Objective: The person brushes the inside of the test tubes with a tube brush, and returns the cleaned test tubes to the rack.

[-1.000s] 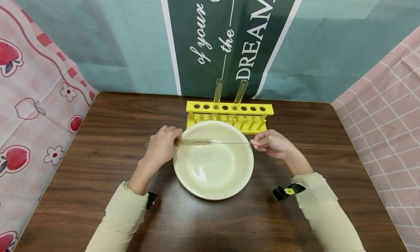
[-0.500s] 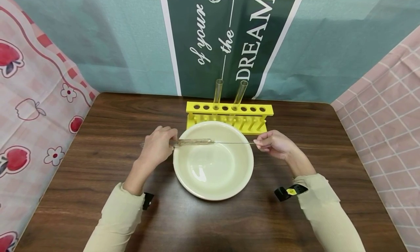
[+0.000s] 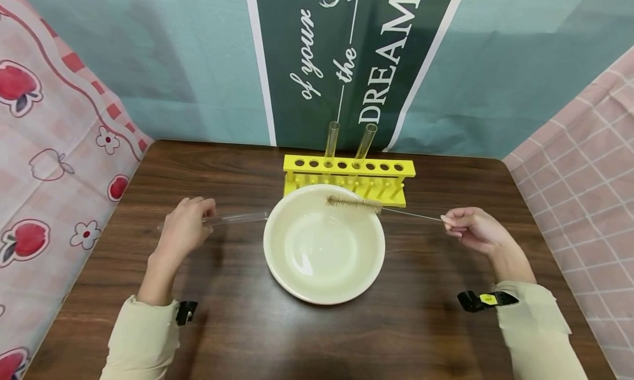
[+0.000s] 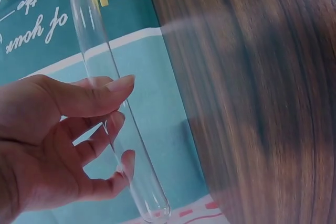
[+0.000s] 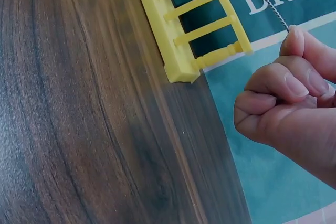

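Note:
My left hand (image 3: 185,226) grips a clear glass test tube (image 3: 238,219) left of the basin, its mouth pointing right toward the rim. In the left wrist view the thumb and fingers curl round the test tube (image 4: 97,40), whose rounded end sticks out below. On the other side, my right hand (image 3: 473,229) pinches the thin wire handle of a test tube brush (image 3: 354,203). The tan bristles hang over the back right of a cream basin (image 3: 324,295), apart from the tube. Twisted wire (image 5: 268,3) runs out of the right fingertips in the right wrist view.
A yellow test tube rack (image 3: 349,164) stands just behind the basin, with two clear test tubes upright in it; one is this left tube (image 3: 332,143). Patterned cloths hang left and right, and a teal cloth (image 3: 213,66) hangs behind the brown wooden table (image 3: 317,347).
The brush has come out of the test tube. My left hand has moved left with the tube and my right hand right with the brush.

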A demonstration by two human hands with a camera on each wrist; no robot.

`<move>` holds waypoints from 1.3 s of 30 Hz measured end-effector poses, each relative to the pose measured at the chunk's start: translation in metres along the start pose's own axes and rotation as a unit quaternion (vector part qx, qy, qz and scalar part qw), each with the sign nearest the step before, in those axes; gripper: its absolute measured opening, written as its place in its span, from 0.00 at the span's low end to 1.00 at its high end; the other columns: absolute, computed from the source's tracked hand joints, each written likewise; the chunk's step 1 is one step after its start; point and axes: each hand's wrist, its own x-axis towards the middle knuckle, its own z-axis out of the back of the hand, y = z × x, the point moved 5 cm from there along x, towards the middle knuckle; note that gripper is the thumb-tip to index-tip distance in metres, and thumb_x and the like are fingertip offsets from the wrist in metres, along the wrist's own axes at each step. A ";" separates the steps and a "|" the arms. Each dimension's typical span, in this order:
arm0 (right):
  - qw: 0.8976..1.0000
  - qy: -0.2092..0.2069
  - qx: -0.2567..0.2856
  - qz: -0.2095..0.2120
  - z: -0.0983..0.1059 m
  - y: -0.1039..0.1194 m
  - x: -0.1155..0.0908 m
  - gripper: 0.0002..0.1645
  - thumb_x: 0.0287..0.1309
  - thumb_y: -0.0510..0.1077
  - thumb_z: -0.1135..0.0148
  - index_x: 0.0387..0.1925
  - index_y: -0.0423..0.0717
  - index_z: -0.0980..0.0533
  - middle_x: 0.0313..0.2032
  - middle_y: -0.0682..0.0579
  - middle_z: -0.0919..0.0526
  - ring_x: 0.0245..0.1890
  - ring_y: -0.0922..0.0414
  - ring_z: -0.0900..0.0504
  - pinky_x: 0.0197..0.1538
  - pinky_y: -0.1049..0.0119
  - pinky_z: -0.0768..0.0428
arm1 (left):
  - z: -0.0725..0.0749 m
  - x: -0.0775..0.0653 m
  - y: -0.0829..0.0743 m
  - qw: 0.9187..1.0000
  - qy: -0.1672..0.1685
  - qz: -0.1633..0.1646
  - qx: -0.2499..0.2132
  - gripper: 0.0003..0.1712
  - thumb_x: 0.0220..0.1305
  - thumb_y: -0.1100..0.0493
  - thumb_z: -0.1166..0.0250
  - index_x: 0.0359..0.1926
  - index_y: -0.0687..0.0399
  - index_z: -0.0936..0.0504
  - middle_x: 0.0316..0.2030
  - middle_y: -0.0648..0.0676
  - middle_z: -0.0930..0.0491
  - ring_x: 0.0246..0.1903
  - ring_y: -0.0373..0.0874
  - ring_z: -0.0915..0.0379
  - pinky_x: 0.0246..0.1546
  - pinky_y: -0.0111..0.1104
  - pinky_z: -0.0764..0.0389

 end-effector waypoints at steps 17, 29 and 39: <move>0.999 0.044 -0.020 0.024 -0.036 -0.001 0.022 0.20 0.62 0.26 0.60 0.23 0.40 0.25 0.19 0.54 0.31 0.19 0.53 0.48 0.27 0.63 0.50 | -0.013 0.010 -0.036 0.999 0.022 -0.037 -0.008 0.14 0.40 0.74 0.32 0.25 0.54 0.26 0.27 0.52 0.27 0.31 0.51 0.33 0.27 0.44 0.30; 0.997 0.066 -0.040 0.021 -0.046 -0.002 0.028 0.20 0.61 0.26 0.59 0.22 0.40 0.24 0.18 0.54 0.31 0.18 0.52 0.51 0.27 0.61 0.51 | -0.014 0.011 -0.043 0.999 0.033 -0.035 -0.016 0.13 0.41 0.74 0.32 0.27 0.56 0.24 0.27 0.53 0.27 0.30 0.51 0.33 0.27 0.43 0.30; 0.996 0.066 -0.059 0.012 -0.046 -0.002 0.028 0.20 0.61 0.26 0.58 0.21 0.40 0.25 0.17 0.51 0.36 0.18 0.52 0.51 0.27 0.59 0.52 | -0.014 0.013 -0.038 0.999 0.032 -0.034 -0.025 0.12 0.44 0.74 0.33 0.28 0.57 0.24 0.28 0.54 0.26 0.31 0.52 0.32 0.29 0.44 0.30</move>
